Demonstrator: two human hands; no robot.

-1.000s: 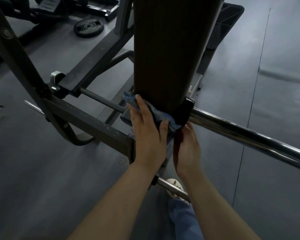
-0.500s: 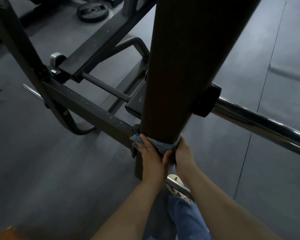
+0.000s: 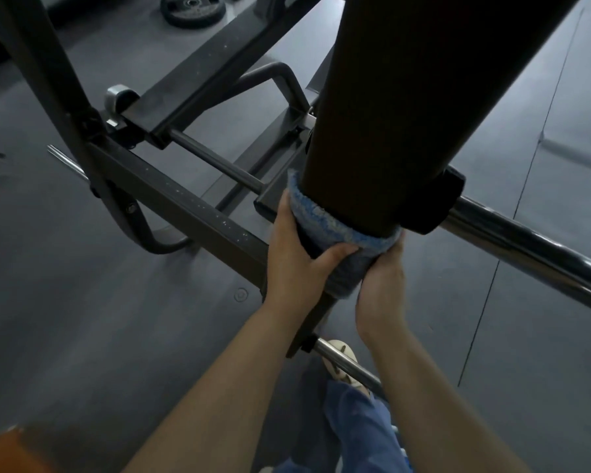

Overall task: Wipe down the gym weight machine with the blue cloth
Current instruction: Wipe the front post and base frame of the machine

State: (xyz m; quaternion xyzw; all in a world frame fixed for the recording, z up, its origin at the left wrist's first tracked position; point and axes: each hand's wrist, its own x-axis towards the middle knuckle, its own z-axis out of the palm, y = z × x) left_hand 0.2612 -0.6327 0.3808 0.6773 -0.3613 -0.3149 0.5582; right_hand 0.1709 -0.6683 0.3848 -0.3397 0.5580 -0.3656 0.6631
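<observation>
Two hands, left hand (image 3: 296, 259) and right hand (image 3: 382, 281), are gripping one blue cloth (image 3: 325, 223) around one dark post (image 3: 400, 107); one weight plate (image 3: 193, 8) is lying at 11 o'clock.

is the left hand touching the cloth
Touching: the head view shows the left hand gripping the cloth, thumb pressed across it against the post.

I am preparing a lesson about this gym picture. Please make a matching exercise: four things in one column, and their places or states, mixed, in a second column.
Things:
1. blue cloth
2. weight plate
3. chrome bar
4. left hand

Places or states:
A. lies flat on the floor, far back
B. wrapped round the dark upright post
C. sticks out to the right, shiny
D. grips the cloth, thumb across it

Pairs: 1-B, 2-A, 3-C, 4-D
</observation>
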